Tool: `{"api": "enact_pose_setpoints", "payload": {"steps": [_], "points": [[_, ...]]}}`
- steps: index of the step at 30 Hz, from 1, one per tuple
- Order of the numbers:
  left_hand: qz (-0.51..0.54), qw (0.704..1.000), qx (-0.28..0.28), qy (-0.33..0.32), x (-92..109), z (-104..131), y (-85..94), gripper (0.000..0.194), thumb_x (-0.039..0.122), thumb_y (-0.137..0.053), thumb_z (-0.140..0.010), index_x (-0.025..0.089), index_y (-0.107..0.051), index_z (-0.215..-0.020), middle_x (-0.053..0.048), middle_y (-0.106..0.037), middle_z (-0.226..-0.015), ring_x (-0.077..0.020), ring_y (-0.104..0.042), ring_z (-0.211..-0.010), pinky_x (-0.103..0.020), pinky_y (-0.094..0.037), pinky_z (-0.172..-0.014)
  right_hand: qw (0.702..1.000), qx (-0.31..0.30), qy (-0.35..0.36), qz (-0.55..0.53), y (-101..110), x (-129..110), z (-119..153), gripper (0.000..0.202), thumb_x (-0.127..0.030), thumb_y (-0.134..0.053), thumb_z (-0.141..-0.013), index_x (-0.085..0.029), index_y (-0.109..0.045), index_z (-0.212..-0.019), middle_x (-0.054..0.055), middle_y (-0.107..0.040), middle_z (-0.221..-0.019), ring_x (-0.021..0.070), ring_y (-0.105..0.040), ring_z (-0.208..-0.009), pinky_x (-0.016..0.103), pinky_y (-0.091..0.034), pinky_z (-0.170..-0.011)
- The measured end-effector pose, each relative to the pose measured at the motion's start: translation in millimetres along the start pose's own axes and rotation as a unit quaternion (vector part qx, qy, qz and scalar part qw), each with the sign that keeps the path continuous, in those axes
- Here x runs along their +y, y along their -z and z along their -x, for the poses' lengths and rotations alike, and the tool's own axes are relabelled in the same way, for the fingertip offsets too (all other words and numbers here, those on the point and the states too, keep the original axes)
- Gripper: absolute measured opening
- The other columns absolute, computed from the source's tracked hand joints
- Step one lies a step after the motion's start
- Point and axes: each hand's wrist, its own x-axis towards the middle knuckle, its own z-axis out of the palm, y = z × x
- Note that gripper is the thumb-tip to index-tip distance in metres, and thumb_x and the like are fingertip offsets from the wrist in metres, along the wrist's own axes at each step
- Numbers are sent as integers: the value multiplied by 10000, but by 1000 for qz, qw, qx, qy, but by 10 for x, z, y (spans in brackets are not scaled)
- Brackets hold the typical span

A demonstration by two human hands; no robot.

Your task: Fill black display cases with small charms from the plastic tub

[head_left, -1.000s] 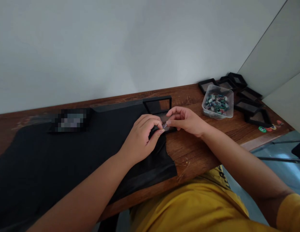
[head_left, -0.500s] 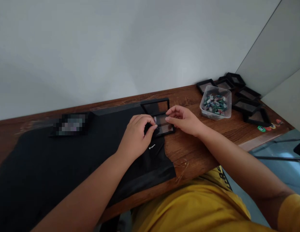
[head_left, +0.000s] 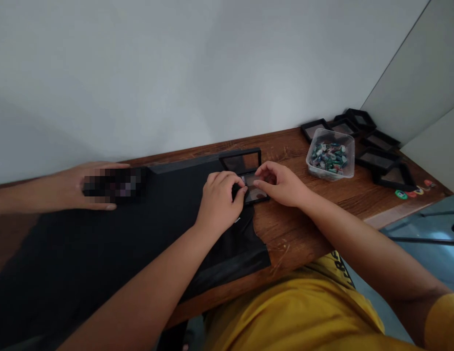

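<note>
A black hinged display frame (head_left: 257,199) with clear film windows lies opened on the table, its lid (head_left: 243,161) tilted up at the back. My left hand (head_left: 222,195) reaches over the frame's left side, thumb and fingertips pinched together. A small pale, shiny bit shows at those fingertips, too small to name. On the right side, my right hand (head_left: 280,183) hovers by the film with thumb and forefinger curved and a gap between them. I see nothing held there. My left fingers hide part of the frame.
Another person's hand (head_left: 71,187) grips a pixelated dark object (head_left: 113,185) at the left. A black mat (head_left: 161,214) covers much of the wooden table (head_left: 292,229). A clear plastic tub (head_left: 331,173) of small wrapped pieces stands right, near several black frames (head_left: 379,160) and colourful tokens (head_left: 401,194).
Another person's hand has come in from the left onto the pixelated object. The view has shifted slightly; my hands stay at the opened frame in nearly the same pose.
</note>
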Motion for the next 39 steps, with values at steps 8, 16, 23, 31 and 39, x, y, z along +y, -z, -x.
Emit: {"api": "enact_pose_setpoints", "payload": {"steps": [8,16,23,31,39], "points": [[7,999,15,30,-28,-26,-36,69,264,-616,-910,219,-654,-874,-83,-721,-1012,-306,-608,-1027,-462,-494,-944,1000,11,19,6,-20,-37,28,102,-258,-673,-875,-194,-621,-936,-12,-661,-808,116,-533,-637,253,-413,-608],[6,998,27,51,-17,-17,12,152,291,-670,-882,201,-647,-1003,-86,-720,-1003,-296,-622,-984,-436,-517,-895,999,14,4,39,-1,-51,37,161,-234,-695,-880,-184,-666,-1031,7,-734,-847,130,-592,-667,270,-451,-652],[-3,997,14,73,-69,3,98,182,343,-692,-878,210,-680,-1001,-80,-727,-1017,-296,-636,-994,-448,-525,-935,996,24,20,78,8,-110,68,192,-187,-722,-866,-195,-677,-1052,47,-809,-1012,204,-731,-900,350,-526,-847],[11,998,-21,63,-179,5,115,250,429,-675,-898,227,-745,-1028,-78,-742,-983,-292,-649,-969,-453,-518,-913,992,10,46,118,-22,-70,55,194,-164,-744,-852,-197,-679,-1032,62,-794,-1058,228,-732,-1000,360,-524,-887],[8,998,-31,58,-186,1,148,251,422,-682,-890,217,-774,-1003,-66,-730,-881,-281,-640,-880,-413,-516,-798,977,14,66,202,-53,-124,68,191,-172,-746,-842,-190,-710,-1029,64,-779,-1019,247,-658,-1001,378,-473,-932]]}}
